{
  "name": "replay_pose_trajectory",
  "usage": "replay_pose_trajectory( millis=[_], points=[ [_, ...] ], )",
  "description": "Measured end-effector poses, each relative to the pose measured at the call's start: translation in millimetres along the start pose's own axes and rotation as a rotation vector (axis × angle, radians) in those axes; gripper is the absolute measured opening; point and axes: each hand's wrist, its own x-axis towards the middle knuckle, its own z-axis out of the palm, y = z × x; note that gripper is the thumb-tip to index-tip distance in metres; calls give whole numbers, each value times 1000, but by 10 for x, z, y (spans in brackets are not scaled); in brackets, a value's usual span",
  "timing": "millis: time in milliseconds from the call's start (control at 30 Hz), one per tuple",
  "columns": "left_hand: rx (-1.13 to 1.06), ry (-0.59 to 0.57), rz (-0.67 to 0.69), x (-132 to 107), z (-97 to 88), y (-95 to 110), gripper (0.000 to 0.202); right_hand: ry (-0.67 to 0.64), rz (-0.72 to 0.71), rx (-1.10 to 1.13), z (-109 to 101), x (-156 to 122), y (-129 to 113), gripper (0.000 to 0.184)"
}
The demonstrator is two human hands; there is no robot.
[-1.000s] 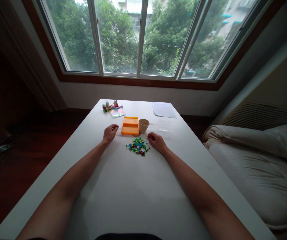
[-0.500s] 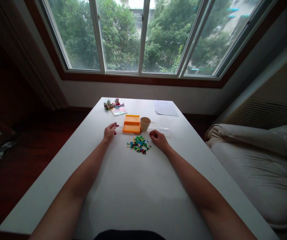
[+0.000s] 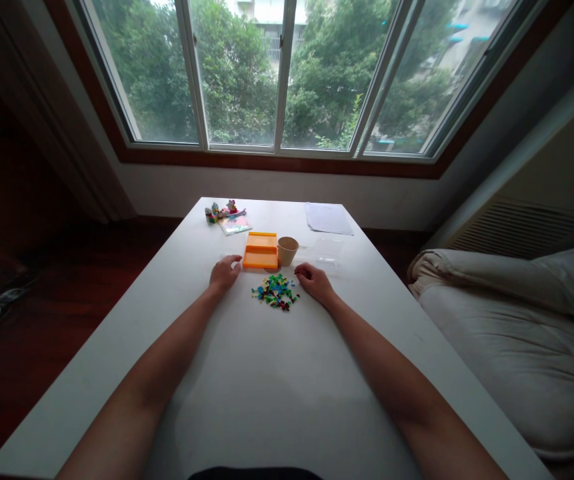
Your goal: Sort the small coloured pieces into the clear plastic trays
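My left hand (image 3: 225,273) rests on the table just left of an orange two-part tray (image 3: 261,257). Its fingers are bent together towards the tray's near corner, and whatever they hold is too small to tell. My right hand (image 3: 313,280) lies curled to the right of a loose pile of small colourful building bricks (image 3: 275,292), mostly green, blue and yellow. The fingertips are pinched, and anything between them is not clear. A brown paper cup (image 3: 287,251) stands upright beside the tray, beyond the pile.
Clear plastic packaging (image 3: 327,252) lies right of the cup. Paper sheets (image 3: 329,219) are at the table's far right. Small brick figures (image 3: 224,212) and a colourful card (image 3: 235,225) sit at the far left. A covered couch (image 3: 507,313) stands right of the white table (image 3: 261,387).
My left hand has drawn slightly nearer and turned, its fingers now beside the tray's corner; the small dark thing at its fingertips no longer shows. My right hand stays nearly still beside the pile.
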Motion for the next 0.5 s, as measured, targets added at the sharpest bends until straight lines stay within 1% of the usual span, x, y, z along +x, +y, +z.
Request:
replay_pose_trajectory(
  millis=[100,233,400,500],
  points=[
    [19,-19,25,-12,1,25,30,-10,-6,5,-11,-1,9,23],
    [10,-22,12,-2,-3,18,27,-4,-27,-3,-14,4,31,23],
    [10,-33,2,1,-5,32,26,99,-63,23,-16,5,21,24],
    [7,-33,5,-8,-4,43,26,179,-20,63,-33,4,27,25]
  ],
)
